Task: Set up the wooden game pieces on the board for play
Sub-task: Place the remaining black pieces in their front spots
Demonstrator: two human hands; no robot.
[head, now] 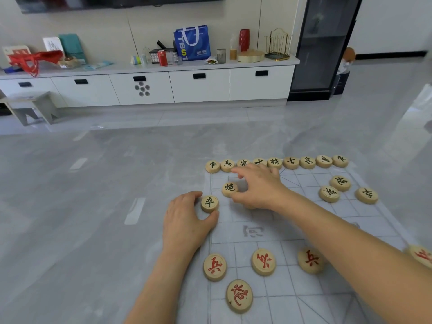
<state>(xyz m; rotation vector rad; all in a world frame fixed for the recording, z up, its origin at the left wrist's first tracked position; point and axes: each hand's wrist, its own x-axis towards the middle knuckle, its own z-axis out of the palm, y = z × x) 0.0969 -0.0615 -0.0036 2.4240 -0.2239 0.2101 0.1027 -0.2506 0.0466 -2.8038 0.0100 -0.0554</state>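
Soldier piece (209,203) pinched by left hand (184,222), cannon piece (229,188) beside right hand (260,188)
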